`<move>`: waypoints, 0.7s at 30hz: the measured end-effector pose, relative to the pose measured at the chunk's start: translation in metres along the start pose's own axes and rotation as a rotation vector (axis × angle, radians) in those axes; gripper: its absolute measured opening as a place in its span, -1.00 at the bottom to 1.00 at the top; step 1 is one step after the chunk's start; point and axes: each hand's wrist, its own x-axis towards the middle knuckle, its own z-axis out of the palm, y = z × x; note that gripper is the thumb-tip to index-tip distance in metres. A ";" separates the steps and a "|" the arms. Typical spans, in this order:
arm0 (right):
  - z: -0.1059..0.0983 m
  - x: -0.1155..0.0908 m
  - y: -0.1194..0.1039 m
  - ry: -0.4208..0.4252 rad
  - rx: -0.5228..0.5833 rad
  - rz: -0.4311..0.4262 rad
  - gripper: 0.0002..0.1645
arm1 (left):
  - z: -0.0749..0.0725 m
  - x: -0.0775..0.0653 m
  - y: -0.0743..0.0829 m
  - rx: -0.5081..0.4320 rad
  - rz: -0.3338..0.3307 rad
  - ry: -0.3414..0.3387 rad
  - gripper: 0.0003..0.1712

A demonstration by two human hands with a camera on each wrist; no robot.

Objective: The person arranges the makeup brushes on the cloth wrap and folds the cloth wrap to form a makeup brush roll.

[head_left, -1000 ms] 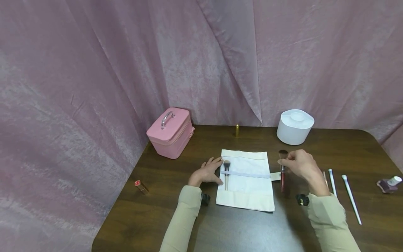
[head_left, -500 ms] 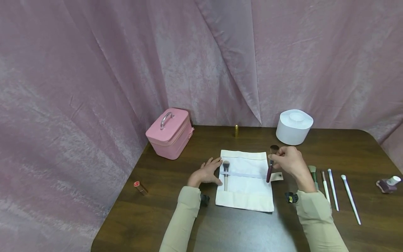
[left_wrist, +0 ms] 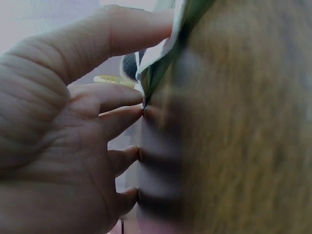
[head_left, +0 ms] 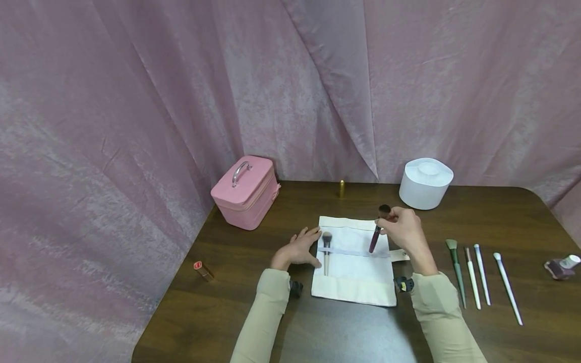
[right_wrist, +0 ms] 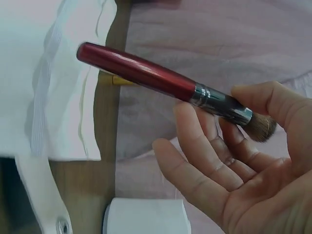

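Observation:
A white cloth brush roll (head_left: pixel 354 285) lies unfolded on the wooden table, with an elastic band (head_left: pixel 349 251) across its middle. Under the band at the left sits a makeup brush (head_left: pixel 327 247) with a dark head and pale handle. My left hand (head_left: pixel 297 249) rests at the roll's left edge, fingers spread, thumb and fingertips touching the cloth in the left wrist view. Over the roll's right half, my right hand (head_left: pixel 401 229) pinches a red-handled makeup brush (right_wrist: pixel 141 69) by its metal collar. Its bristles point up and its handle slants down toward the band, apart from the cloth.
Right of the roll lie a green brush (head_left: pixel 456 272) and several slim brushes, one white (head_left: pixel 507 287). A nail polish bottle (head_left: pixel 560 266) is at far right. Behind stand a pink case (head_left: pixel 247 194), a gold tube (head_left: pixel 342 188) and a white container (head_left: pixel 425 184). A lipstick (head_left: pixel 203 270) lies left.
My right hand has moved left with the red brush, from beside the roll to above its right half. The brushes at the right are uncovered. My left hand has stayed put.

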 end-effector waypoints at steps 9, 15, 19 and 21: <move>0.017 0.006 -0.005 0.025 0.068 -0.015 -0.81 | -0.001 -0.001 0.001 0.004 0.000 0.002 0.08; 0.029 0.011 -0.005 0.008 0.120 -0.031 -0.85 | 0.000 -0.002 0.000 0.017 0.000 0.001 0.09; 0.037 0.015 -0.003 -0.008 0.147 -0.037 -0.85 | 0.000 0.000 -0.001 0.020 0.003 -0.003 0.09; 0.041 0.017 -0.001 -0.002 0.146 -0.045 -0.85 | 0.000 0.000 -0.001 0.020 0.006 -0.002 0.08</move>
